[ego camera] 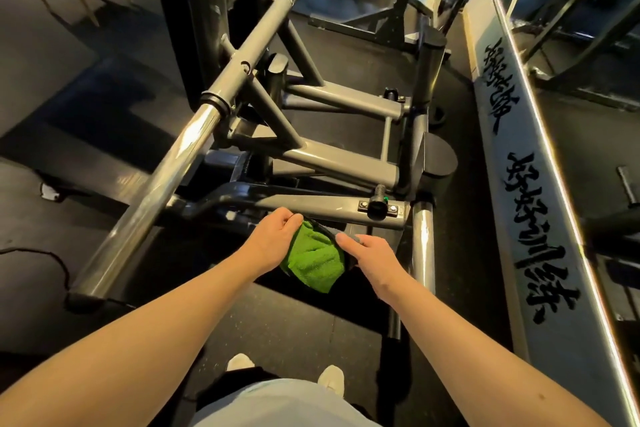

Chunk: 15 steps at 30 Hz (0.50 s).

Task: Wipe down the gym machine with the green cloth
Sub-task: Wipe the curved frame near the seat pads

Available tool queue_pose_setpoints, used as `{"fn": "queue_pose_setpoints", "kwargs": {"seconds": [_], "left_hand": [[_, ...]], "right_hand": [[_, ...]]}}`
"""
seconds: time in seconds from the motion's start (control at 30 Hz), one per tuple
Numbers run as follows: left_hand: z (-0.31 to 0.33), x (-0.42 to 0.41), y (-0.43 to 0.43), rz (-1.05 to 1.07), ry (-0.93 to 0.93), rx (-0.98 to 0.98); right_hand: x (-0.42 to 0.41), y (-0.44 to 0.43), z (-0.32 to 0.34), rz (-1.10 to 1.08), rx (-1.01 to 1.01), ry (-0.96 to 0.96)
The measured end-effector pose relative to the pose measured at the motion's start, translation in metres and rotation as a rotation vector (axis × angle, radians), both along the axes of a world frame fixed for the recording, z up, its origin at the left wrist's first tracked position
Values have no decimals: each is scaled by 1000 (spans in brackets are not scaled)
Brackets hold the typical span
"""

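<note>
**Green cloth held between both hands, just short of the machine's lower crossbar.**

The green cloth (315, 263) hangs between the two hands above the floor and looks clear of the metal. The left hand (273, 236) has curled fingers pinching the cloth's top corner. The right hand (375, 255) lies with its fingers nearly straight along the cloth's dark-trimmed edge; I cannot tell whether a thumb pinches beneath. Held at two points, the cloth is probably being spread or refolded into a pad before wiping. Just beyond the fingertips runs the grey crossbar (311, 206) of the gym machine (256, 42), likely the next surface. A chrome bar (423, 246) stands just outside the right hand.
</note>
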<state>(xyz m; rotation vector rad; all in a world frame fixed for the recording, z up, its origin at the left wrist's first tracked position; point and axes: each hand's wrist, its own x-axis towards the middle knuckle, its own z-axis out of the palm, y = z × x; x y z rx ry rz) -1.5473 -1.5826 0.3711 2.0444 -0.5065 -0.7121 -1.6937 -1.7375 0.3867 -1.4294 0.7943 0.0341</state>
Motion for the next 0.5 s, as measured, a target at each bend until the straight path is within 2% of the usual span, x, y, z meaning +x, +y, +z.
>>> {"fn": "queue_pose_setpoints", "kwargs": {"seconds": [0.13,0.2,0.3,0.43,0.5], "left_hand": [[1,5,15,-152,256,-34],[0,9,21,-236,218,24],[6,10,25,-201,163,17],[11,11,29,-186,210,0],[13,12,32,-200,170,17]], "right_hand": [[7,3,2,20,35,10],[9,4,1,18,17,19],[8,8,4,62,-44,16],[10,14,5,188,-215,52],[14,17,0,188,-269,73]]}}
